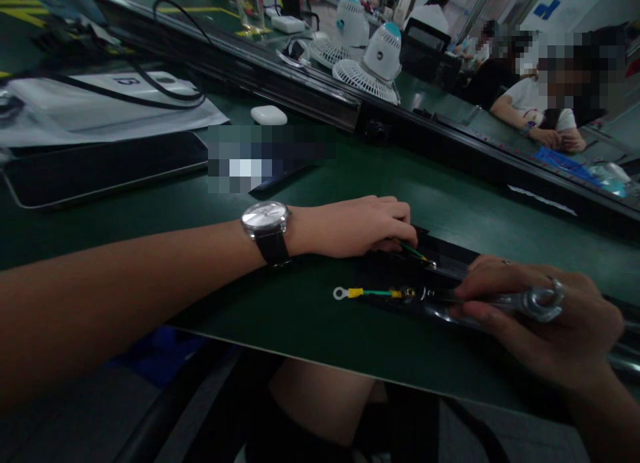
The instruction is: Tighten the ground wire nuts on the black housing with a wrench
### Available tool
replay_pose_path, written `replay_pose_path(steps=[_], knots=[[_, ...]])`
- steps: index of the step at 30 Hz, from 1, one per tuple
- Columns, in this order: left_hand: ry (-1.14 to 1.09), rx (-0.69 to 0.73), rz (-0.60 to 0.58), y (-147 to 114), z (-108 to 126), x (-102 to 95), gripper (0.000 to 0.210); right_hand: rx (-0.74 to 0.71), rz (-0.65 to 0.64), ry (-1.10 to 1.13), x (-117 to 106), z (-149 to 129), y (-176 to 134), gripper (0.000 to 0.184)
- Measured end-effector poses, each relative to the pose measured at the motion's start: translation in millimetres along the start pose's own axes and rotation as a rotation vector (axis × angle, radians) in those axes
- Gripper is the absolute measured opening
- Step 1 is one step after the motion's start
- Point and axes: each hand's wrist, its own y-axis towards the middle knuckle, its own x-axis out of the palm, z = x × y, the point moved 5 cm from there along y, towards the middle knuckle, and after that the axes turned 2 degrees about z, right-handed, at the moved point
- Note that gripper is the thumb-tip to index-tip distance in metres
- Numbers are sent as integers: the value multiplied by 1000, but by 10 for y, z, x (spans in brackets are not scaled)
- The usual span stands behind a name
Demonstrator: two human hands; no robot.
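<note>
My left hand (377, 224), with a watch (265, 216) on its wrist, is closed at the left end of a long black bar (453, 256). A green wire (411, 250) runs from a small metal fastener on that bar in under my curled fingers; the fingertips are hidden. My right hand (555, 316) grips a silver open-ended wrench (543, 304) over the bars, its open jaw toward my knuckles. Left of it, a second green wire with yellow sleeves ends in a ring terminal (341, 293), lying free above the green tabletop.
A dark flat device (105, 170), plastic-wrapped item (115, 93) and white case (269, 115) lie at the left. A black rail (310, 96) crosses behind the green table (300, 330). Beyond are white fans (375, 63) and a seated person (537, 106). The table's front edge is close to my legs.
</note>
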Motion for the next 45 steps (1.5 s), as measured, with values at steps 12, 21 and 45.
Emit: replay_pose_path(steps=[12,21,45], knots=[[-7,-16,4,-8,-15,6,25,-109,-150,156,28,-21,67,17],[19,-8,1,-4,4,-2,25,-58,-33,172,-13,32,6,18],[2,4,25,-11,3,-10,25,-94,28,83,-48,27,28,16]])
